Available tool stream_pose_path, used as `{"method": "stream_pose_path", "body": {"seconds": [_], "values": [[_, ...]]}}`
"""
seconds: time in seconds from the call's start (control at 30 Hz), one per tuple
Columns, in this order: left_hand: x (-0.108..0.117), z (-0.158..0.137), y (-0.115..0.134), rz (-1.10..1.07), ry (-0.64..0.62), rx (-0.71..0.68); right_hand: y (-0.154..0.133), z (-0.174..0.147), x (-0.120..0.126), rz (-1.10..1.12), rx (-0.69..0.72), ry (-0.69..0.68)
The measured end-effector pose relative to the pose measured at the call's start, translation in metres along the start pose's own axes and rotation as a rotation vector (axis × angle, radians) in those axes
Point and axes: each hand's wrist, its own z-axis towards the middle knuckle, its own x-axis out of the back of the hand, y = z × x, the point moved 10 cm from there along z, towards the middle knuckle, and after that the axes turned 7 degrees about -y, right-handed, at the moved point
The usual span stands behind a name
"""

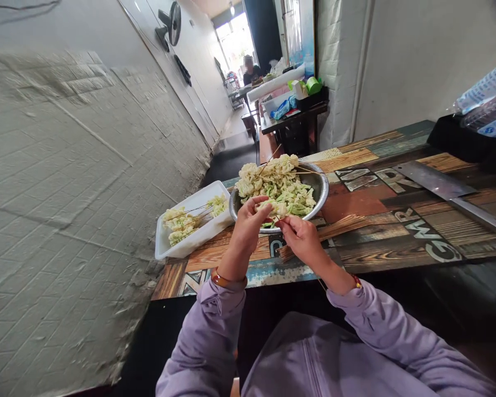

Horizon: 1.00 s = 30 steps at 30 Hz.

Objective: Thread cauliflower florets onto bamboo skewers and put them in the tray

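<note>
My left hand [250,220] is closed on a pale cauliflower floret [278,208] over the near rim of a metal bowl [324,190]. Close beside it, my right hand [300,234] pinches a thin bamboo skewer, whose tip meets the floret; most of its length is hidden by the hand. Loose cauliflower pieces [301,198] fill the bowl, and skewered cauliflower [268,171] rests on top toward the back. A bundle of bamboo skewers [343,226] lies on the table just right of the bowl, partly behind my right hand.
Left of the bowl stands a white plastic tray [177,252] with skewered cauliflower. A cleaver [442,187] lies on the patterned table [367,237] at right, near plastic-wrapped packs [488,105]. A brick-patterned wall runs along the left. Farther back are a cluttered side table [293,116] and a seated person [251,71].
</note>
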Motion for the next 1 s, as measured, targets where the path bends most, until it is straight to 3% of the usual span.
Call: {"method": "stream_pose_path", "body": {"seconds": [0.2,0.57,0.7,0.87,1.0], "values": [[0.007,-0.007,-0.01,-0.12,0.054,0.031,-0.007,-0.01,-0.001,-0.087,0.053,0.041],[0.006,-0.015,-0.012,0.003,0.015,-0.021,-0.009,-0.015,-0.007,-0.105,0.022,0.04],[0.013,-0.018,-0.012,0.028,0.027,-0.029,-0.013,-0.013,-0.011,-0.078,0.015,0.043],[0.014,-0.02,-0.014,-0.135,-0.052,-0.017,-0.014,-0.008,-0.018,-0.001,-0.008,-0.039],[0.012,-0.026,-0.007,-0.143,-0.055,-0.069,-0.013,-0.007,-0.018,0.067,-0.043,-0.056]]}}
